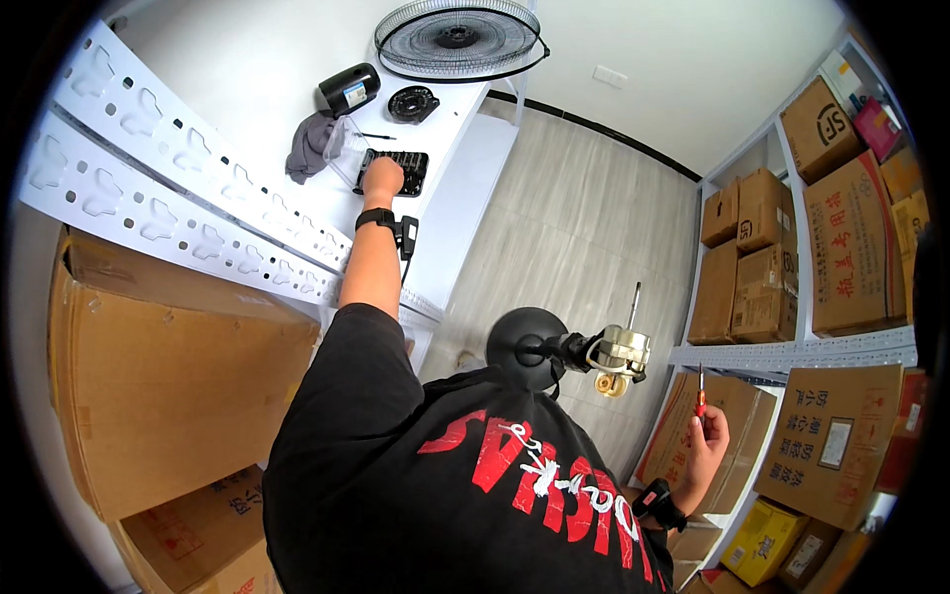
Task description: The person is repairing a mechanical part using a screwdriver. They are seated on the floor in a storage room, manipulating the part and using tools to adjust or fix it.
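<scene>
My left hand (383, 176) reaches over a black case (416, 170) with rows of small slots, on the white shelf at upper left. Its fingers look drawn together at the case, and what they pinch, if anything, is hidden. At lower right my right hand (707, 447) is closed round the red handle of a screwdriver (702, 404), the shaft pointing up. Between the hands stands a fan stand with a bare motor (623, 354) and its metal shaft, on a round black base (522, 342).
Near the case lie a clear plastic box (346, 148), a grey cloth (312, 145), a black motor cover (349, 89) and a black round part (413, 103). Behind them rests a wire fan grille (457, 38). Cartons (178, 366) fill shelves on both sides.
</scene>
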The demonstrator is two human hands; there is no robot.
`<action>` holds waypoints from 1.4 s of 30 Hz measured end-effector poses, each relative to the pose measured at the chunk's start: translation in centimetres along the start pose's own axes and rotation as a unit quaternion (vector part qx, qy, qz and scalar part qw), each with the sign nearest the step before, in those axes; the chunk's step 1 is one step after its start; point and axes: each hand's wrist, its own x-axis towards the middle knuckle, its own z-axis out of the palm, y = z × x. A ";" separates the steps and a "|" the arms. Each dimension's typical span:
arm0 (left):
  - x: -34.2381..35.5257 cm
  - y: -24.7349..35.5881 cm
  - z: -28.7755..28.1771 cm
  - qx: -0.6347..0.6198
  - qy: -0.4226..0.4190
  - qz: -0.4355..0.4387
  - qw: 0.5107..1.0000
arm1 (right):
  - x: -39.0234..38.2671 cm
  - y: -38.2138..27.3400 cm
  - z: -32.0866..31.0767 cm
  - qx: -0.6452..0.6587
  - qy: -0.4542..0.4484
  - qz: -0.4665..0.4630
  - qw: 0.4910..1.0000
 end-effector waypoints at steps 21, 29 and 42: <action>-7.0 11.7 -9.7 -0.715 0.010 -0.030 0.699 | 1.4 -3.8 2.1 -0.056 -0.016 -0.020 0.998; -13.9 17.6 -9.3 -0.739 -0.098 0.044 0.665 | 1.6 -6.2 2.8 -0.095 -0.046 -0.041 0.994; -33.8 17.4 -7.1 -0.729 -0.095 -0.067 0.675 | 7.4 2.8 -5.4 -0.019 -0.189 -0.087 0.978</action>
